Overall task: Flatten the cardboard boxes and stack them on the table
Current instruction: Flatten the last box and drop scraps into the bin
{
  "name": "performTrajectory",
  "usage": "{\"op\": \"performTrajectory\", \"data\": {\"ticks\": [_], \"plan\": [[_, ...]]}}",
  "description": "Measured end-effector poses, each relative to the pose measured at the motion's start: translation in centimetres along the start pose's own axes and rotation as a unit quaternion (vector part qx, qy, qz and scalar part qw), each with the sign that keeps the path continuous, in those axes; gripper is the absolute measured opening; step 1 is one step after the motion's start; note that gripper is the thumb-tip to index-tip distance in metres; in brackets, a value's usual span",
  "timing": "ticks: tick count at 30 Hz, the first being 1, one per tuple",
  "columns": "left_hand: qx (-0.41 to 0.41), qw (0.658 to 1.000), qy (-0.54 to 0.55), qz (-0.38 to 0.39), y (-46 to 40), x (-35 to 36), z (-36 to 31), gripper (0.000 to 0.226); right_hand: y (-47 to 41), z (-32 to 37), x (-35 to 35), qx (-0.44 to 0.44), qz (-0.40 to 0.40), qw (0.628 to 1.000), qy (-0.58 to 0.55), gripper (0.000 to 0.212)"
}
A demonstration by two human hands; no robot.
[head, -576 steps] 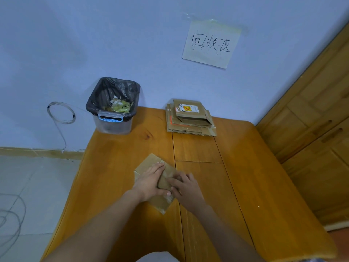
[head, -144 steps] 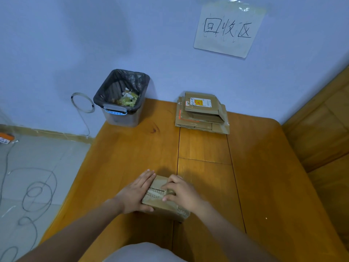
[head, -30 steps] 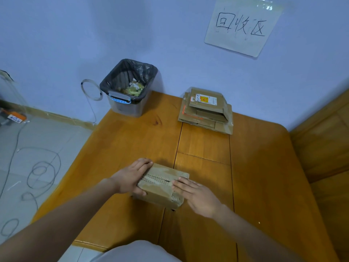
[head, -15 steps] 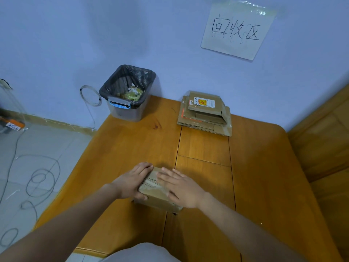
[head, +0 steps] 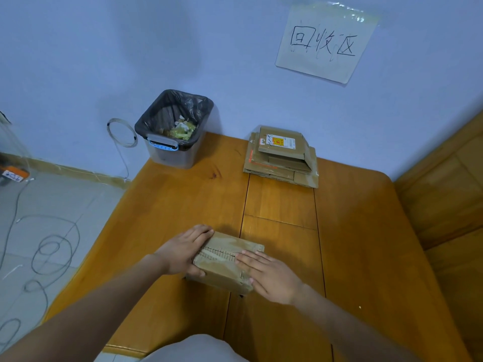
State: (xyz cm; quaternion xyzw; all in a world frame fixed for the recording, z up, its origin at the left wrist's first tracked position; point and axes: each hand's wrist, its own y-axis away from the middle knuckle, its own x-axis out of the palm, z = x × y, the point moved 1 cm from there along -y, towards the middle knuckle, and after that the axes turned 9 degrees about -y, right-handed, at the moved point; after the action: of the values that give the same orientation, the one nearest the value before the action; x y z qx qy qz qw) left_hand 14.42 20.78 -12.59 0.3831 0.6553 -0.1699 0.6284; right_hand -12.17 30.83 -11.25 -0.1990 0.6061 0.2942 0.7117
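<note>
Cardboard box (head: 226, 262), the only one not yet flattened, sits on the table (head: 366, 244) near its front edge, a little left of the middle, and the head view is the only one to go by. Half a second ago the right hand (head: 271, 276) lay spread over the top of the box; now it has slid back to the right end, fingers straight and flat on the top beside the torn, ragged seam, gripping nothing. The left hand (head: 183, 250) holds the left end, its thumb wrapped under the near corner and its fingers lying along the side. My reading is that the seam is exposed again for opening, so the flattening proper has yet to begin. The box lies flat with its long axis running from the table's front-left toward its back-right, only slightly skewed to the front edge, seam along that axis and facing up. Well apart, at the back edge against the wall, the stack of flattened boxes (head: 282, 159) waits, with a lined bin (head: 173, 129) at the back-left corner.
</note>
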Motion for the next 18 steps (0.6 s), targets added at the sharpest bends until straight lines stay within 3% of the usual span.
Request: {"op": "performTrajectory", "data": {"ticks": [10,18], "plan": [[-0.008,1.0,-0.013,-0.011,0.7,-0.2,0.7,0.113,1.6,0.2,-0.9,-0.002,-0.091,0.996,0.022,0.053],[-0.013,1.0,-0.02,-0.014,1.6,-0.1,1.2,0.116,0.4,1.2,-2.0,0.004,-0.188,0.982,-0.004,0.023]]}}
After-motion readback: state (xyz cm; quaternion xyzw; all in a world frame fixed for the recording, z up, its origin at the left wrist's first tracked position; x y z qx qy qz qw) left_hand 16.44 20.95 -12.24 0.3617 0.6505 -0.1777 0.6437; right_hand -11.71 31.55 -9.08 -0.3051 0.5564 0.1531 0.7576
